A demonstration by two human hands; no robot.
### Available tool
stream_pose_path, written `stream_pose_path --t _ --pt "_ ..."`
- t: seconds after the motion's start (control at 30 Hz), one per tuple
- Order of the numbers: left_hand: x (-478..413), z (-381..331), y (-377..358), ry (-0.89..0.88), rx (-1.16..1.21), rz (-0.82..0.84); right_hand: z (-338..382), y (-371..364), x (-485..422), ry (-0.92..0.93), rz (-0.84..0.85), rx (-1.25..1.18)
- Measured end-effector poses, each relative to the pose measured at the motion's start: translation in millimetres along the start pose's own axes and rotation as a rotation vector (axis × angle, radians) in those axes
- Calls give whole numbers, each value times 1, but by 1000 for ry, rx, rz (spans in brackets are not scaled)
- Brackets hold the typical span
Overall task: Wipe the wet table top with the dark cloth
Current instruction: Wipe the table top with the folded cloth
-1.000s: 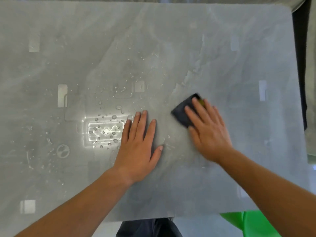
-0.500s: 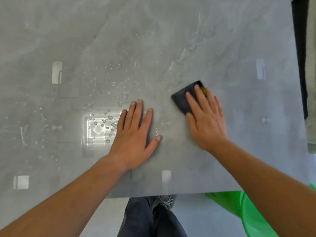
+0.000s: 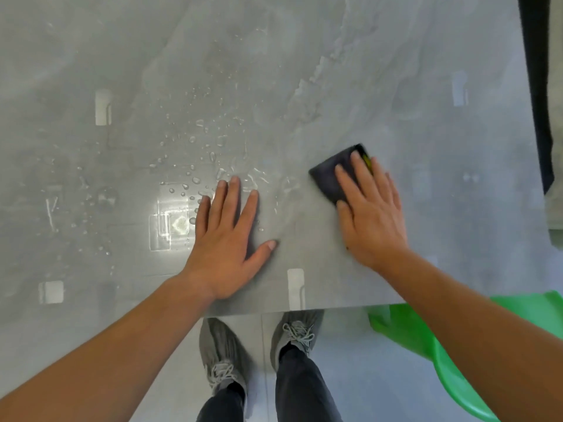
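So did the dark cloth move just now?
Yes. The dark cloth slid right and toward the near edge, away from the pale vein in the table top.

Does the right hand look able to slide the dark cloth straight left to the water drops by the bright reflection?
Probably not directly: the left hand lies flat between the dark folded cloth and those water drops on the grey table top. Beyond its fingertips looks free.

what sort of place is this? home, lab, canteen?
Indoors, likely a dining or break room; I can't tell which. There is a glossy grey stone-look table with rectangular light reflections, what looks like a green plastic chair beside it, and a smooth grey tiled floor.
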State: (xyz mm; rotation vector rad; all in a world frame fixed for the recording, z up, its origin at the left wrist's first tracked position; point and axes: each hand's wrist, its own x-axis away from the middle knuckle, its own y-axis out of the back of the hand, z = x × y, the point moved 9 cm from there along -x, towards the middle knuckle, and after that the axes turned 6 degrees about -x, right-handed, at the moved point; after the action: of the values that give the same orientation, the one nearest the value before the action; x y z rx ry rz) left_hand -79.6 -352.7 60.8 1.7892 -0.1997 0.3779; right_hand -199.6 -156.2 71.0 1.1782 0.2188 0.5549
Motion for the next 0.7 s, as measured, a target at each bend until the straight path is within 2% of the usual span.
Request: stream_pose_path --t 0.07,0.13,0.3,0.37,0.5,0.57,0.63,0.7 --pt "1 -2 -1 -1 4 6 -2 0 3 -113 -58 -19" --pt "1 -3 -1 6 5 8 17 -11 26 -138 -80 26" --pt "2 -1 3 4 48 3 59 -39 84 164 66 60" --pt "6 0 5 -16 43 -2 45 -32 84 183 72 72" --pt "14 12 8 -30 -23 -23 4 -13 80 -236 -81 -34" --pt "15 22 6 -21 -36 -17 23 -22 91 -324 -130 -19" --pt "15 26 5 -37 -36 -22 64 -41 105 -209 -101 3" --pt "15 29 7 -48 -6 -52 104 -63 123 5 -15 24"
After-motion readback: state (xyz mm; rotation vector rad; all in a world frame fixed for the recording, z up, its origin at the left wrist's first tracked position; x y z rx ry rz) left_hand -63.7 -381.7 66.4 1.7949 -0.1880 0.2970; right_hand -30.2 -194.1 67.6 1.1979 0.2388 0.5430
